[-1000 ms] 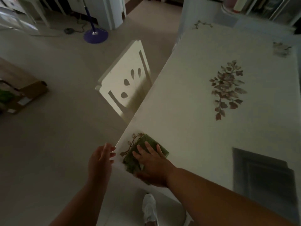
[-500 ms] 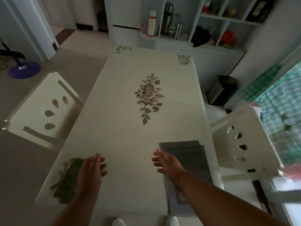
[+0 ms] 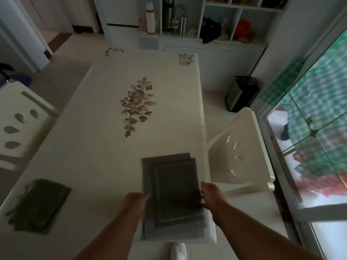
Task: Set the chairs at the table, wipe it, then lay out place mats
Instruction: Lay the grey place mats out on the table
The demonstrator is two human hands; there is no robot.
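While both hands frame the stack of grey place mats (image 3: 174, 192) at the lower centre of the frame, the stack lies flat on the white table (image 3: 90, 147), close to its near right corner. The left hand (image 3: 136, 204) sits at the stack's left edge with its thumb laid over the top mat; the right hand (image 3: 211, 196) sits at the right edge with fingers curled toward the mats. Whether either grip has actually closed on the mats cannot be told; both hands touch or nearly touch the edges. The mats are offset, so the lower ones show along the left, far and near sides.

A folded green cloth (image 3: 40, 205) lies on the table at the lower left, well apart from the mats. A printed floral motif (image 3: 138, 104) occupies the table centre, with smaller prints at the far corners.

A white chair (image 3: 242, 152) stands just beside the table's right edge, its back with teardrop cut-outs close to the right hand. A second white chair (image 3: 18, 122) stands at the left edge of the frame, against the table's left side.

Beyond the table, a white shelving unit (image 3: 206, 19) holds bottles and dark items. A black bin (image 3: 241, 93) stands on the floor at the right, next to a glass door (image 3: 309, 147). One white shoe (image 3: 178, 251) shows at the bottom edge.
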